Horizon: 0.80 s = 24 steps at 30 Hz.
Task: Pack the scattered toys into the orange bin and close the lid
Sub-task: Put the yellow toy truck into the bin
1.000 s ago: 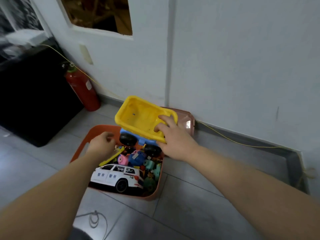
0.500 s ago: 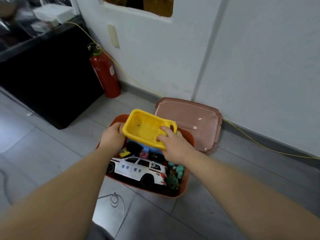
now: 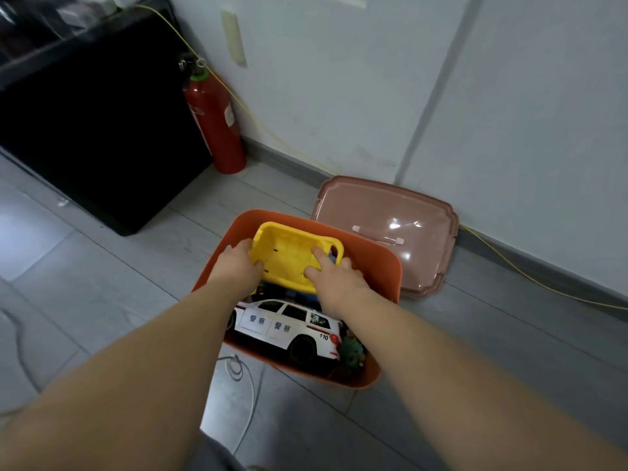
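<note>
Grey floor tiles (image 3: 102,283) run up to a white wall (image 3: 339,96), with a black cabinet (image 3: 95,124) and a red fire extinguisher (image 3: 214,120) off to the left; the head camera gives the only view.

The orange bin (image 3: 380,266) stands open on the floor near the wall. Its pinkish translucent lid (image 3: 384,215) lies flat just behind it to the right, close against the rim. Inside, a white police car (image 3: 285,324) marked 110 lies along the near side, with a green toy (image 3: 353,351) wedged by its right end.

The yellow dump truck (image 3: 292,249) sits over the far half of the bin, bed facing up, held by 2 hands. The left hand (image 3: 236,266) has its grip clamped on the bed's left edge. The right hand (image 3: 334,283) has its fingers hooked over the near rim into the bed.

The truck looks like hollow, stiff moulded plastic: light, bulky, a little slick and not fragile, so the bed's rim is the sound place to hold. Room is tight. It nearly spans the bin and rides on the toys beneath, so it probably must be pressed or turned below the rim before the lid will seat.

A yellow cable (image 3: 509,266) runs along the skirting behind the lid, and a white cord (image 3: 244,385) lies by the bin's near-left corner. Neither seems in the way.
</note>
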### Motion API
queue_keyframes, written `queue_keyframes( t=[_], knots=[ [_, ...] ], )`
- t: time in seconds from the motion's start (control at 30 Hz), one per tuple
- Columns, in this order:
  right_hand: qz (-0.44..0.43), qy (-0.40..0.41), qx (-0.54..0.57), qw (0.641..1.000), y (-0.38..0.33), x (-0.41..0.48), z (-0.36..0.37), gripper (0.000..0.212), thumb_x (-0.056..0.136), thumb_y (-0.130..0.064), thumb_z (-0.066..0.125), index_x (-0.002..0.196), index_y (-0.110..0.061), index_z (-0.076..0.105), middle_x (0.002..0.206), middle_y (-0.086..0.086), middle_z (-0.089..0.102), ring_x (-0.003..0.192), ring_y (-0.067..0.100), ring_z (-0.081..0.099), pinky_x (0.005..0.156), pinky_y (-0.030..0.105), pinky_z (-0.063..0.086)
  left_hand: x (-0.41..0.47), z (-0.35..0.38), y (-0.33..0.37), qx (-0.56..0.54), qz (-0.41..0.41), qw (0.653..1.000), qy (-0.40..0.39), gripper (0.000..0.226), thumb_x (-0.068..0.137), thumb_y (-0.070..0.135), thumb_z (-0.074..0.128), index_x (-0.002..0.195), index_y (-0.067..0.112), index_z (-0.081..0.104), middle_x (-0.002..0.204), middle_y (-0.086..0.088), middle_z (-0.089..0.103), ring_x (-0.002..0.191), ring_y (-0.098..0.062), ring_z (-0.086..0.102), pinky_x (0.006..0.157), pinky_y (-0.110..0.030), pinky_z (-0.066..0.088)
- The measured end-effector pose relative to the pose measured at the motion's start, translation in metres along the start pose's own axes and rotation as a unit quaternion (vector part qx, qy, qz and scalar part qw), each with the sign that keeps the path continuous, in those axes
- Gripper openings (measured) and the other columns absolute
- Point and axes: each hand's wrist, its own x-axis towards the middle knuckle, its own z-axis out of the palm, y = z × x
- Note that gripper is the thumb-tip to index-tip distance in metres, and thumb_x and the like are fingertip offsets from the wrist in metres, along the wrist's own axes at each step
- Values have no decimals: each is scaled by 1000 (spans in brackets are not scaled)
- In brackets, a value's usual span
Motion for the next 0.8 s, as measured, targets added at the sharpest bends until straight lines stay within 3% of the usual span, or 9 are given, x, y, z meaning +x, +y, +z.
queue_keyframes(
  t=[0.1, 0.2, 0.3, 0.37, 0.43, 0.53, 0.6, 0.67, 0.8],
  knots=[
    [-23, 10, 13, 1000, 10, -12, -6, 95, 83, -7, 65, 154, -44, 13, 162, -10, -26, 138, 44, 23, 100, 55, 43, 1, -2, 3, 24, 10, 999, 32, 50, 94, 30, 51, 143, 21, 42, 124, -12, 55, 102, -29, 58, 84, -42, 52],
    [-28, 69, 16, 997, 27, -32, -8, 94, 84, -14, 66, 155, -41, 10, 165, -8, -16, 148, 38, 13, 108, 60, 32, -2, -5, 5, 81, 33, 995, 51, 56, 94, 39, 53, 146, 25, 37, 141, -11, 43, 123, -33, 47, 98, -49, 48],
    [33, 127, -9, 991, 42, -48, -2, 92, 85, -19, 63, 156, -40, 8, 166, -1, -17, 151, 40, -11, 111, 72, 17, -6, -8, 6, 181, 55, 977, 95, 64, 92, 49, 53, 148, 29, 31, 151, -13, 32, 136, -36, 31, 107, -54, 36],
    [86, 107, -20, 990, 49, -58, 5, 104, 82, -20, 70, 156, -40, 0, 161, 3, -31, 146, 43, -27, 109, 77, 13, -6, -9, 6, 190, 4, 978, 87, 73, 90, 54, 52, 151, 30, 20, 157, -15, 20, 143, -40, 19, 110, -59, 27],
    [139, 74, 8, 987, 52, -63, 12, 113, 79, -18, 77, 156, -38, -3, 157, 5, -39, 144, 46, -30, 109, 75, 18, -6, -8, 4, 151, -64, 985, 55, 76, 91, 57, 50, 152, 29, 14, 156, -17, 20, 141, -42, 24, 107, -61, 32],
    [200, 63, 118, 971, 53, -68, 16, 110, 79, -5, 77, 157, -36, 5, 157, 6, -36, 148, 50, -10, 110, 61, 37, -10, -7, 3, 121, -76, 990, 18, 67, 94, 55, 44, 150, 24, 24, 140, -17, 36, 123, -40, 45, 93, -52, 46],
    [199, 63, 168, 963, 53, -74, 16, 102, 80, 0, 74, 155, -33, 15, 158, 8, -33, 145, 48, 21, 107, 49, 44, -13, -10, 6, 126, -61, 990, 14, 61, 95, 54, 44, 146, 25, 29, 134, -17, 39, 117, -40, 50, 90, -51, 48],
    [188, 74, 190, 961, 53, -81, 20, 89, 79, 4, 72, 149, -30, 29, 159, 11, -31, 124, 38, 52, 98, 41, 52, -14, -10, 11, 129, -48, 990, -3, 57, 95, 53, 45, 142, 23, 35, 129, -17, 41, 112, -40, 53, 87, -49, 49],
    [201, 88, 191, 957, 73, -106, 32, 79, 79, 9, 68, 141, -28, 38, 160, 9, -27, 112, 32, 60, 92, 38, 55, -16, -6, 37, 130, -51, 989, -46, 57, 98, 55, 34, 133, 14, 51, 125, -19, 45, 105, -35, 55, 90, -46, 47]
  ],
)
